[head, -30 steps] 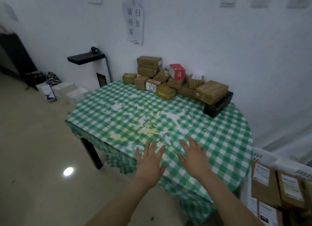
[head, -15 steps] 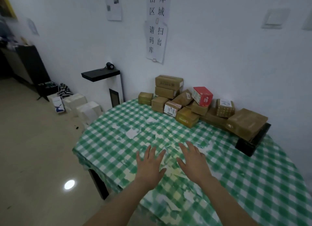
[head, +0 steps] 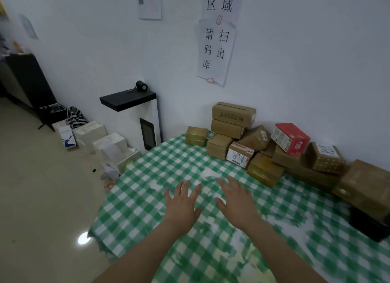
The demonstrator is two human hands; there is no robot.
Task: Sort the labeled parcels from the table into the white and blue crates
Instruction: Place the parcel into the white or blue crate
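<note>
Roughly a dozen parcels sit heaped along the far edge of the table, pushed up against the wall, so the sorting looks barely begun, if begun at all. Most are plain brown boxes. Among them are a red box perched near the top of the heap, a small parcel with a white printed label facing forward, and a big brown parcel at the right end resting on a black tray. The white and blue crates do not show in this view, so I cannot say whether anything has gone into them. As far as can be seen, every parcel on the table is yet to be picked up, read and dropped in its crate.

Both hands are out over the green checked cloth, side by side and close together, short of the heap. The left hand has its fingers straight and fanned apart, palm down, holding nothing. The right hand is the same, spread flat and empty, with its fingertips nearer to the closest yellowish-brown box but not touching it. Whether either palm rests on the cloth or floats just above it I cannot tell. My guess is that the step in hand is a reach toward the near side of the heap
</note>
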